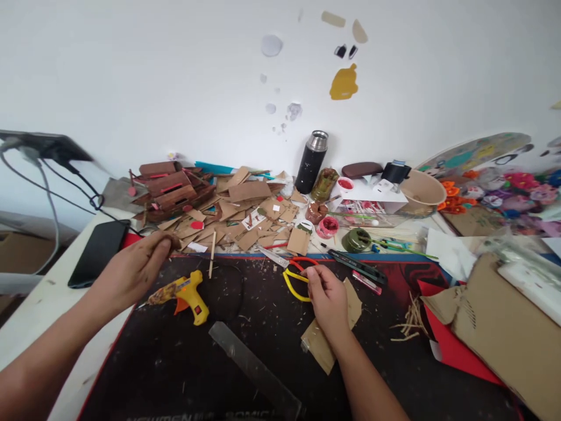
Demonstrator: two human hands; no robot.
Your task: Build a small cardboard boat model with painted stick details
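Note:
My left hand [139, 266] is raised above the left part of the dark mat, its fingers pressed together; what they hold, if anything, is too small to tell. My right hand [326, 295] has its fingertips at the handles of the scissors [294, 275], which have one red and one yellow loop. The blades point up and left toward the cardboard scraps. Beneath my right hand and wrist lies a piece of brown cardboard [322, 346]. A yellow glue gun [188, 293] rests on the mat, just right of my left hand.
Cardboard scraps [249, 191] are piled at the back, beside a black thermos [311, 162] and paint jars [357, 240]. A clear ruler [254, 365] lies in front. A utility knife [357, 264] is right of the scissors. A phone [99, 251] lies left, a cardboard box [508, 333] right.

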